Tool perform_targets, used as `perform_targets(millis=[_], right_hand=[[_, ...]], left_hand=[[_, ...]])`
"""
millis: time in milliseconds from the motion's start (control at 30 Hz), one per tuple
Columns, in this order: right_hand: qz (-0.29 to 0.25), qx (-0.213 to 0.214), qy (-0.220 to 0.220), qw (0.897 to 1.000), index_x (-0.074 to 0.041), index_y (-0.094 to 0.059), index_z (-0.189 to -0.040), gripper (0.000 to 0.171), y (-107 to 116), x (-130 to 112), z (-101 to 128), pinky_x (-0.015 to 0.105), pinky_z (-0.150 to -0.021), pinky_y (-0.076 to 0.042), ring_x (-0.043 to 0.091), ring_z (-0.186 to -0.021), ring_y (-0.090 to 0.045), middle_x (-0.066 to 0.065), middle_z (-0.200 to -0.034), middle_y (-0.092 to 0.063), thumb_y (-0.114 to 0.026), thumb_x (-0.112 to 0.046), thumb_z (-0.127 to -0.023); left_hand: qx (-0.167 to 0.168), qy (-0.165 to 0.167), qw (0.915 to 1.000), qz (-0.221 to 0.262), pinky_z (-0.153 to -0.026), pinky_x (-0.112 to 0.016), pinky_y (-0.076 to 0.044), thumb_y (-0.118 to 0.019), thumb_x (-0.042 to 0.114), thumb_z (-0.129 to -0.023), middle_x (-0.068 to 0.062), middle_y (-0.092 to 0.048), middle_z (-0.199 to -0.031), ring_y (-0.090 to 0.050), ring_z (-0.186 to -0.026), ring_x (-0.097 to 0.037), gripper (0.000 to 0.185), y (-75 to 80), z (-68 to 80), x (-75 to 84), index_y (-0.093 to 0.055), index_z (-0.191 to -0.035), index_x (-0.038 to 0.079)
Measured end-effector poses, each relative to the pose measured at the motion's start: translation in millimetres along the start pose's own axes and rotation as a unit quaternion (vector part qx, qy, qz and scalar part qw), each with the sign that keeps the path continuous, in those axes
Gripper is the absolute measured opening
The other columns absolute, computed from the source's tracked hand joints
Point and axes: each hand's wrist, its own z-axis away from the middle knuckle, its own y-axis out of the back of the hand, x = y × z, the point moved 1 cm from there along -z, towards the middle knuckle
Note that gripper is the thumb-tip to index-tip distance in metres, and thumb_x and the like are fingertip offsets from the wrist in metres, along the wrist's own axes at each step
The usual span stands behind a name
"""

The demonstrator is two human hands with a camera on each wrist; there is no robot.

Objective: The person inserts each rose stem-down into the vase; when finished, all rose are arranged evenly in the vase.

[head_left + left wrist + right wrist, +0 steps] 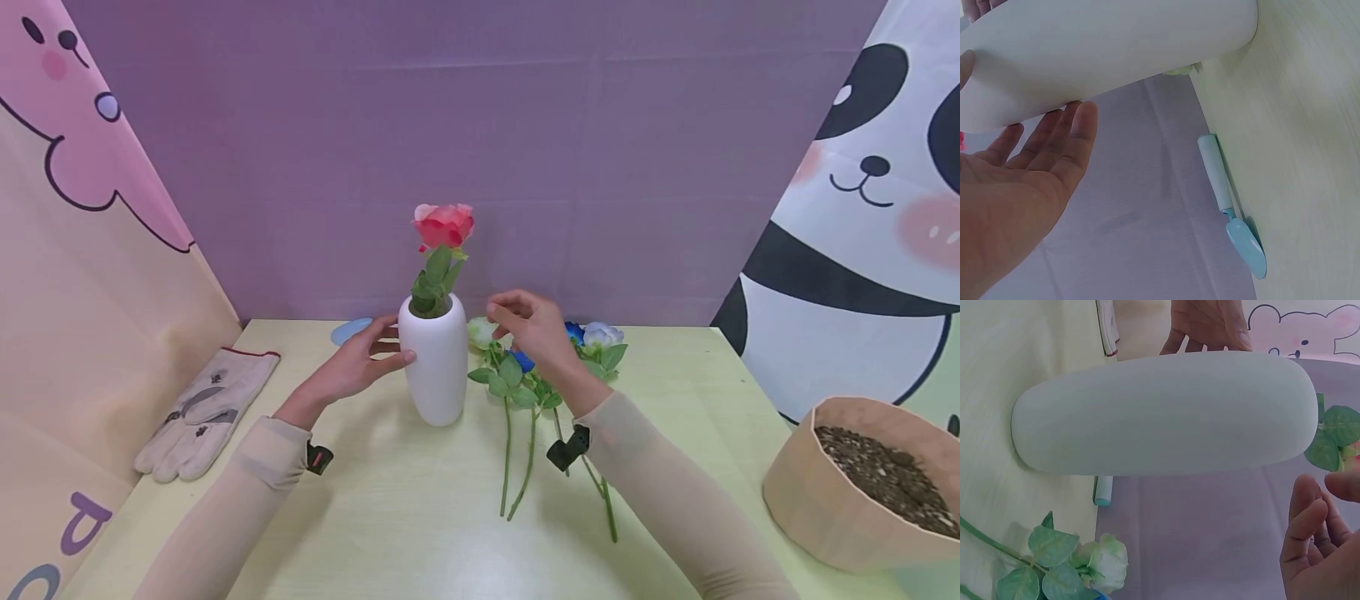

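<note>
Steadying a white vase on the desk

Reaching in from the left, the left hand (358,364) lays straight fingers (1079,128) flat against the side of the vase (434,360), its grip wide and pressing rather than clasping. The right hand (528,327) hovers just right of the vase above the loose flowers, fingers loosely curled and holding nothing.

One vase stands upright near the middle of the desk (390,517). It is plain white, smooth, tall and rounded, narrowing at the mouth. One pink rose (443,225) with green leaves stands in it. Three loose flowers (540,367) lie beside it, one pale green and two bluish. A pair of gloves (204,413) lies far left; one pot of soil (862,483) sits far right. A blue trowel (1235,212) lies behind the vase.
</note>
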Motion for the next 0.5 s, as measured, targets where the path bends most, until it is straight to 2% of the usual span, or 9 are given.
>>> perform_targets(millis=[367,500], right_hand=[[0.007,0.0,-0.009,1.0,-0.015,-0.067,-0.117,0.027,20,7,11,0.025,-0.054,-0.047,0.026,-0.087,-0.07,-0.002,-0.094,-0.07,-0.067,-0.033,-0.096],[0.016,-0.004,-0.022,1.0,-0.017,-0.067,-0.118,0.029,28,12,14,0.026,-0.057,-0.049,0.024,-0.089,-0.069,-0.003,-0.095,-0.07,-0.067,-0.036,-0.096]], left_hand=[[-0.003,-0.001,1.0,0.001,-0.105,-0.05,-0.051,-0.07,0.037,-0.094,-0.012,-0.047,-0.148,-0.051,-0.135,-0.038,0.074,-0.2,0.6,0.9,-0.031,-0.154,0.018],[-0.004,0.002,1.0,0.001,-0.105,-0.05,-0.052,-0.07,0.038,-0.093,-0.011,-0.047,-0.148,-0.05,-0.136,-0.038,0.075,-0.1,0.4,0.6,-0.03,-0.154,0.018]])
